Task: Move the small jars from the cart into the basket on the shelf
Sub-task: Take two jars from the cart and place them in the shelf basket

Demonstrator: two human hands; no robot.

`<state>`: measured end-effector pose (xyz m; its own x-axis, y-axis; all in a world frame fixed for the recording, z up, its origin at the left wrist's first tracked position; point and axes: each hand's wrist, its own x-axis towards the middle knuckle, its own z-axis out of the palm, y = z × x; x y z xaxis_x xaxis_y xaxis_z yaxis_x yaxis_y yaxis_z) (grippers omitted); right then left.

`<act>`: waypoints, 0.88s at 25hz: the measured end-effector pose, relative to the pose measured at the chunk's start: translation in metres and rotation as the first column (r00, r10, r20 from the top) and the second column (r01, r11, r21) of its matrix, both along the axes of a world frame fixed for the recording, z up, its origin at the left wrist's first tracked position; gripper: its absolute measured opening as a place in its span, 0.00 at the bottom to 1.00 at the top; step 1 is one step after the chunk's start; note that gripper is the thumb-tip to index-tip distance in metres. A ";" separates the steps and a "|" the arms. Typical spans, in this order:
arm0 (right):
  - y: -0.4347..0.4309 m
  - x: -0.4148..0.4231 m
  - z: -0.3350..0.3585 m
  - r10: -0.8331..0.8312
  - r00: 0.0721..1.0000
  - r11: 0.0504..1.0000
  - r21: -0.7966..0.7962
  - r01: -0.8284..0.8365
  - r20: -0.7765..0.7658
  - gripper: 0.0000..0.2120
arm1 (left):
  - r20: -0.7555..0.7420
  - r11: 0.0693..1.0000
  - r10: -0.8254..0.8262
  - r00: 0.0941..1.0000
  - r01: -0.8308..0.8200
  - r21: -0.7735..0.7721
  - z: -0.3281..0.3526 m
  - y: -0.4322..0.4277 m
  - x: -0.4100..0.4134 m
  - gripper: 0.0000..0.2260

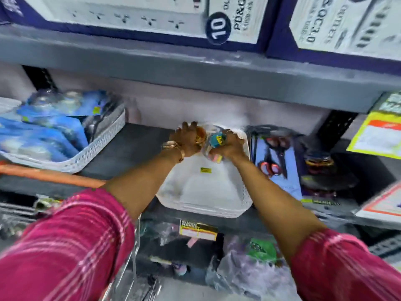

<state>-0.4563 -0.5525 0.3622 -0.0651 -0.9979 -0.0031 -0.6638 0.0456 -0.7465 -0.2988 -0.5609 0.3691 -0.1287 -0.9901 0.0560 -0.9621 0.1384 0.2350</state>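
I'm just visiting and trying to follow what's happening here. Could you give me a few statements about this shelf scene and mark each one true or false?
1. Both hands reach over the white basket. True.
2. The left hand holds a jar with an orange top. True.
3. The right hand is empty. False: it grips a jar with a teal top.
4. The scissors lie to the left of the white basket. False: they lie to its right.
5. The person wears green sleeves. False: the sleeves are pink.
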 end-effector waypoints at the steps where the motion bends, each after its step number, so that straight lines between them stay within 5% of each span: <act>1: -0.010 0.001 -0.005 -0.009 0.999 1.000 -0.021 0.008 -0.053 0.30 | 0.039 1.000 0.002 0.999 -0.002 -0.006 -0.005 -0.007 -0.001 0.33; 5: -0.031 0.009 -0.022 -0.002 0.986 0.998 0.061 0.013 -0.166 0.34 | 0.086 0.998 -0.033 0.996 0.037 -0.045 -0.027 -0.018 -0.005 0.27; 9: -0.029 0.005 -0.034 -0.051 0.956 0.999 -0.025 0.046 -0.290 0.31 | -0.002 0.999 -0.006 1.000 0.006 0.047 -0.039 -0.020 -0.019 0.26; 14: -0.022 0.003 -0.040 -0.014 0.939 0.998 -0.066 -0.009 -0.343 0.26 | 0.016 0.998 0.036 0.999 -0.035 -0.043 -0.045 -0.018 -0.019 0.22; 22: -0.011 0.003 -0.036 -0.023 0.907 0.999 -0.033 0.010 -0.420 0.25 | 0.284 0.996 0.083 0.955 -0.090 0.014 -0.044 -0.008 -0.024 0.27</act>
